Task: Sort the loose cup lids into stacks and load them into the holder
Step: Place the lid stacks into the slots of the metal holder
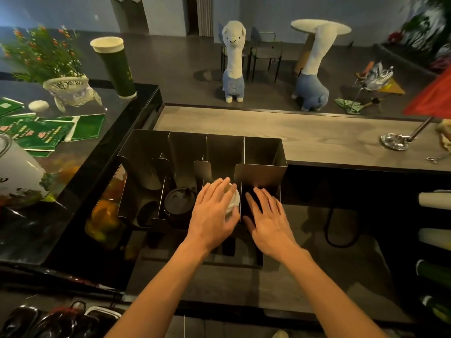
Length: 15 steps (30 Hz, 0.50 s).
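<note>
A metal lid holder point(263, 152) with several upright slots stands on the dark counter. A stack of black lids point(178, 203) sits in its second slot from the left. In the third slot lies a stack of white lids point(233, 203), and my left hand point(214, 211) rests flat on top of it with straight fingers. My right hand point(266, 215) lies with spread fingers over the rightmost slot, whose dark contents I cannot make out. The leftmost slot holds something dark and low point(146, 213).
A tall green cup point(117, 67) and a flower vase point(66, 89) stand on the black glossy counter at left, with green leaflets point(48, 132). A wooden ledge point(292, 137) runs behind the holder. Rolled cup stacks point(434, 237) lie at right. Plush alpacas point(233, 62) stand beyond.
</note>
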Available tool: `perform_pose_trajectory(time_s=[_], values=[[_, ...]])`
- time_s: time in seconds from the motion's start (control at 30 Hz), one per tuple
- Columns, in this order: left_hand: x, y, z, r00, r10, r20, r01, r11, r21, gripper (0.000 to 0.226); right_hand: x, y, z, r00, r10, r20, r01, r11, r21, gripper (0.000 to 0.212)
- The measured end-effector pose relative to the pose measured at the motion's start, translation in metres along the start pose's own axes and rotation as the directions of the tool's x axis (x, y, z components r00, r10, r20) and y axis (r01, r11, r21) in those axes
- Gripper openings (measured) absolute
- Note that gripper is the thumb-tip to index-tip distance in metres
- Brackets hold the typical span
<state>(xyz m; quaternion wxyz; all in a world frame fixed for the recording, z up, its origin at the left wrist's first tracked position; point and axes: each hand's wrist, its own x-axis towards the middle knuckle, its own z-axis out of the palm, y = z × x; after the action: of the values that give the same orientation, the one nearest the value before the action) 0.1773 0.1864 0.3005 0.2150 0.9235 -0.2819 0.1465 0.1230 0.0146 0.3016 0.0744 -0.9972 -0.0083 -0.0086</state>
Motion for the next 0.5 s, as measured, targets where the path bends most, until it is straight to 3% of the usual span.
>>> perform_pose_trajectory(time_s=[0.17, 0.37, 0.5], values=[[-0.003, 0.0, 0.0, 1.0, -0.012, -0.008, 0.012, 1.0, -0.002, 0.055, -0.001, -0.007, 0.008, 0.986, 0.072, -0.15, -0.069, 0.997, 0.025, 0.057], [0.002, -0.009, -0.011, 0.998, 0.035, 0.043, -0.034, 0.999, -0.031, 0.061, 0.001, -0.001, 0.006, 0.987, 0.04, -0.153, -0.037, 0.999, 0.021, 0.053], [-0.012, -0.014, -0.02, 0.992, -0.058, -0.111, 0.044, 0.991, -0.124, 0.056, -0.001, -0.011, -0.002, 0.951, 0.057, -0.303, -0.018, 0.991, 0.131, 0.044]])
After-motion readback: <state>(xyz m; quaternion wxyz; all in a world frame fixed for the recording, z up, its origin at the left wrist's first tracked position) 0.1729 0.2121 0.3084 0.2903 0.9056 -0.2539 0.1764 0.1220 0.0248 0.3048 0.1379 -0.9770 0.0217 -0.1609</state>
